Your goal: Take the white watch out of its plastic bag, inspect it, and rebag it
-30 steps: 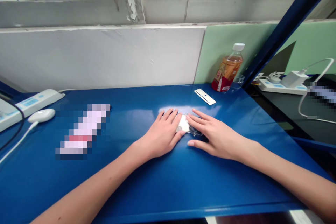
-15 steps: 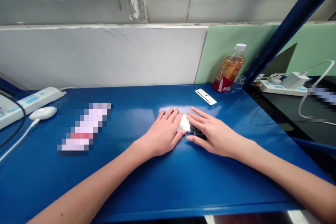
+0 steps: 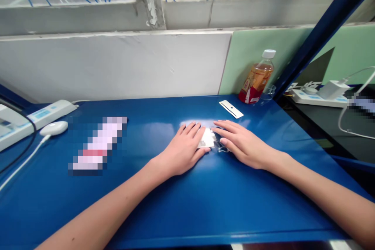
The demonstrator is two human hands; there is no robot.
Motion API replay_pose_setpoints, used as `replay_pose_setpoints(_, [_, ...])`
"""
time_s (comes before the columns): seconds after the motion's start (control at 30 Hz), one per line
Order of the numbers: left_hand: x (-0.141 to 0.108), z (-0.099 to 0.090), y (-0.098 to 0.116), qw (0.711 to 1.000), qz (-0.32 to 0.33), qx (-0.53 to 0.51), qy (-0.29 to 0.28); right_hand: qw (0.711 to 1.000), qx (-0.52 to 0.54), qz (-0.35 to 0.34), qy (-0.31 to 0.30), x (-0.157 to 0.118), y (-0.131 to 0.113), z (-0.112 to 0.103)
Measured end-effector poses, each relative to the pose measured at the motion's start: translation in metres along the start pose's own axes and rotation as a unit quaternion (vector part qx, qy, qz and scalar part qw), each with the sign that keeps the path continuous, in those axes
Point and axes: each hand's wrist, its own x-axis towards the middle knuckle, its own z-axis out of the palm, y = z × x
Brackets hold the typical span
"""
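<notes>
Both forearms run off the desk's (image 3: 205,203) near edge. Mid-desk, the left hand (image 3: 183,150) and right hand (image 3: 241,144) lie flat, each grip spread, pressing a small white card (image 3: 207,140) between them; a thin chain (image 3: 223,150) peeks out, mostly hidden. A bottle (image 3: 258,79) stands at the far right corner.

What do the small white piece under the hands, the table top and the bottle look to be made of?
White piece: probably paper or thin card, flat and matte. Table top: smooth blue surface, glossy with window glare, likely painted metal or laminate. Bottle: clear plastic by its look, amber liquid visible, white cap.
</notes>
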Motion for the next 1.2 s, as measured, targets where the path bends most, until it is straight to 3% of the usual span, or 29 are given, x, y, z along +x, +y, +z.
replay_pose_setpoints(0.3, [-0.002, 0.000, -0.001, 0.997, 0.035, -0.054, 0.030, 0.994, 0.083, 0.010, 0.069, 0.001, 0.011, 0.015])
replay_pose_setpoints(0.53, [-0.003, -0.002, -0.002, 0.990, 0.090, -0.093, 0.047, 0.985, 0.109, 0.008, 0.131, 0.003, 0.016, 0.008])
replay_pose_setpoints(0.77, [-0.002, -0.004, -0.007, 0.991, 0.070, -0.090, 0.074, 0.979, 0.119, -0.024, 0.166, 0.003, 0.019, -0.003])
replay_pose_setpoints(0.9, [-0.002, -0.009, -0.010, 0.988, 0.054, -0.104, 0.101, 0.956, 0.194, 0.003, 0.222, 0.005, 0.011, -0.010])
replay_pose_setpoints(1.03, [-0.002, -0.012, -0.011, 0.983, 0.051, -0.115, 0.137, 0.920, 0.261, 0.072, 0.282, 0.007, 0.002, -0.019])
replay_pose_setpoints(1.2, [-0.001, -0.009, -0.012, 0.978, 0.033, -0.109, 0.172, 0.871, 0.363, 0.173, 0.282, 0.009, 0.005, -0.020])
